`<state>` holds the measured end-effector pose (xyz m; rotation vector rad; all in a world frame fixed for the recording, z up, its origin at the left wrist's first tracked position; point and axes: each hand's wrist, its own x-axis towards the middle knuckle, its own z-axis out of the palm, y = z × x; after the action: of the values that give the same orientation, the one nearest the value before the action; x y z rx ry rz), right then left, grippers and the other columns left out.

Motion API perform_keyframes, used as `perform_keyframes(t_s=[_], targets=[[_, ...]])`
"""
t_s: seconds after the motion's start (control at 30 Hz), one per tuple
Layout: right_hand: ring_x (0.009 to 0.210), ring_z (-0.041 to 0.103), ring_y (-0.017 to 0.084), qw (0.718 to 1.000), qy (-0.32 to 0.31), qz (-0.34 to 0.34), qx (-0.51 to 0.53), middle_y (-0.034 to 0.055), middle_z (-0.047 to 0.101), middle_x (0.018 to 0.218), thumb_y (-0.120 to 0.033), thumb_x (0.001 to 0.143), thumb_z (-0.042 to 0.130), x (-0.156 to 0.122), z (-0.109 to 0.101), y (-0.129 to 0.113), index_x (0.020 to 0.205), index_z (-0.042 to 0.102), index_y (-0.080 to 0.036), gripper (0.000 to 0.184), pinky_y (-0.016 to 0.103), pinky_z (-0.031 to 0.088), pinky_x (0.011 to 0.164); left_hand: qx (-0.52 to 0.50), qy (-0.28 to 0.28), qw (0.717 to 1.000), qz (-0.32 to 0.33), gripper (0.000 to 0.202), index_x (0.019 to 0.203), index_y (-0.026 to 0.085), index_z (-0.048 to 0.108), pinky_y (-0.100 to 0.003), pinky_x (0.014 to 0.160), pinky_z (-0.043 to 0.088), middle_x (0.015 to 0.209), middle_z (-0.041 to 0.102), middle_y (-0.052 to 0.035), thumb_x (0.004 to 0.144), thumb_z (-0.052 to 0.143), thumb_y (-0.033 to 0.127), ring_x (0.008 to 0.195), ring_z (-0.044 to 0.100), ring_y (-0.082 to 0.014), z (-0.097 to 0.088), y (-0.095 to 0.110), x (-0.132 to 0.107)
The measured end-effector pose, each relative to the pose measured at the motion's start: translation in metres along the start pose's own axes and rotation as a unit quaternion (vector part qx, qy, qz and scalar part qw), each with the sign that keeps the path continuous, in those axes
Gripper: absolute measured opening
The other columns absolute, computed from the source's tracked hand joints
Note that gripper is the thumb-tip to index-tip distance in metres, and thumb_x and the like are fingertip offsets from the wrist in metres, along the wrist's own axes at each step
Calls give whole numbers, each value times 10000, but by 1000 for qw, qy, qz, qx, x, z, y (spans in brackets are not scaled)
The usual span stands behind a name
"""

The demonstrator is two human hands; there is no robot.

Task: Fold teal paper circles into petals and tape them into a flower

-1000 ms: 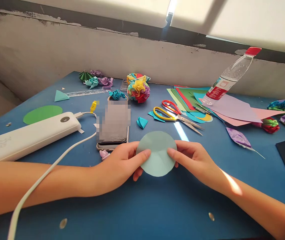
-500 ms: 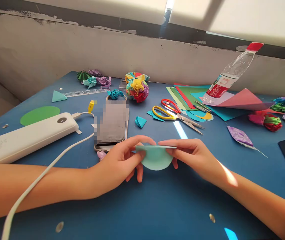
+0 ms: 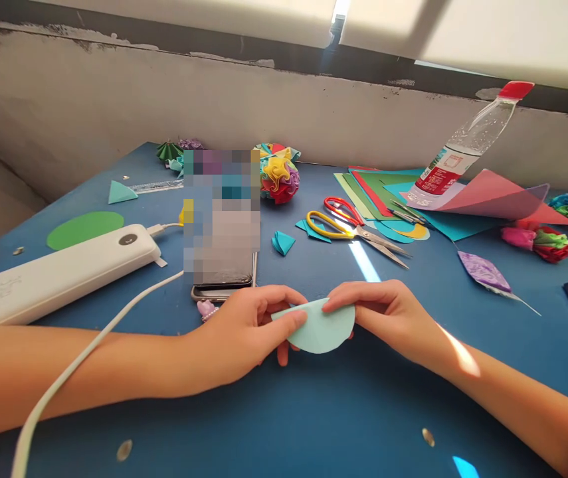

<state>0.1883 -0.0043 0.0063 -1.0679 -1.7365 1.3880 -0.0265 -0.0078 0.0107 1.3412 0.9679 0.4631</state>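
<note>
A pale teal paper circle (image 3: 319, 330), folded over into a half-disc, sits just above the blue table (image 3: 313, 411) in front of me. My left hand (image 3: 244, 332) pinches its left end between thumb and fingers. My right hand (image 3: 388, 315) pinches its right end, thumb on the folded top edge. Both hands are closed on the paper.
A phone (image 3: 224, 265) lies just behind my left hand, with a white power bank (image 3: 59, 269) and cable (image 3: 89, 345) to the left. Scissors (image 3: 353, 229), coloured paper sheets (image 3: 388, 192), a tilted water bottle (image 3: 463, 149), a paper flower ball (image 3: 278, 174) and folded pieces lie farther back.
The flat paper circle has been folded in half, its far half brought over toward me. At the back right a pink sheet has lifted up.
</note>
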Motion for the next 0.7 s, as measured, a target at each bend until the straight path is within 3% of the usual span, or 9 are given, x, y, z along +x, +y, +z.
perform_keyframes(t_s=[0.13, 0.23, 0.3, 0.37, 0.43, 0.5, 0.6, 0.7], targets=[[713, 639, 133, 993, 16, -59, -100, 44, 689, 857, -174, 809, 528, -3, 3, 1, 1021, 646, -177, 243, 225, 543, 603, 20, 12, 1000, -4, 267, 942, 186, 598, -180, 433, 348, 646, 574, 20, 852, 523, 425, 526, 534, -99, 1, -1, 1], [760, 652, 134, 963, 34, -145, -225, 40, 697, 895, -115, 802, 502, -5, 3, 5, 1095, 602, -190, 318, 224, 542, 649, 29, 15, 999, -2, 255, 915, 190, 590, -180, 439, 346, 629, 567, 26, 861, 509, 425, 522, 533, -99, 0, -2, 0], [799, 653, 137, 930, 35, -205, -302, 51, 691, 945, -86, 815, 474, -6, 1, 8, 1165, 556, -186, 374, 231, 537, 671, 29, 13, 999, 2, 250, 866, 188, 575, -183, 460, 362, 622, 556, 33, 867, 502, 426, 512, 521, -92, 0, -3, 0], [842, 649, 158, 878, 28, -281, -388, 82, 680, 990, -73, 833, 463, -5, -2, 10, 1243, 489, -158, 419, 262, 531, 689, 27, 14, 1000, 6, 264, 812, 183, 556, -194, 487, 387, 605, 537, 42, 864, 505, 437, 495, 503, -87, 0, -3, 0], [832, 647, 180, 817, 15, -343, -463, 110, 674, 998, -73, 852, 456, -4, -5, 10, 1237, 483, -124, 390, 291, 520, 673, 29, 18, 999, 2, 288, 777, 179, 544, -201, 494, 395, 568, 514, 50, 854, 515, 455, 481, 487, -87, 1, -2, -1], [757, 640, 177, 783, 9, -369, -500, 109, 680, 956, -67, 865, 440, -4, -6, 9, 1193, 510, -111, 338, 289, 500, 620, 32, 23, 999, -6, 304, 758, 179, 535, -198, 478, 382, 538, 502, 56, 845, 525, 470, 472, 480, -89, 1, -2, -2], [689, 609, 155, 797, 8, -359, -486, 88, 679, 881, -45, 875, 400, -5, -5, 8, 1145, 537, -113, 310, 265, 458, 571, 32, 28, 999, -13, 321, 724, 182, 502, -186, 456, 359, 506, 493, 65, 837, 533, 481, 454, 464, -83, 0, -3, -2], [695, 582, 135, 861, 0, -297, -413, 65, 660, 837, -58, 887, 370, -6, -5, 8, 1125, 563, -132, 315, 244, 441, 580, 34, 32, 999, -9, 346, 688, 185, 458, -175, 433, 322, 460, 464, 79, 837, 531, 489, 424, 431, -72, 0, -4, -1]])
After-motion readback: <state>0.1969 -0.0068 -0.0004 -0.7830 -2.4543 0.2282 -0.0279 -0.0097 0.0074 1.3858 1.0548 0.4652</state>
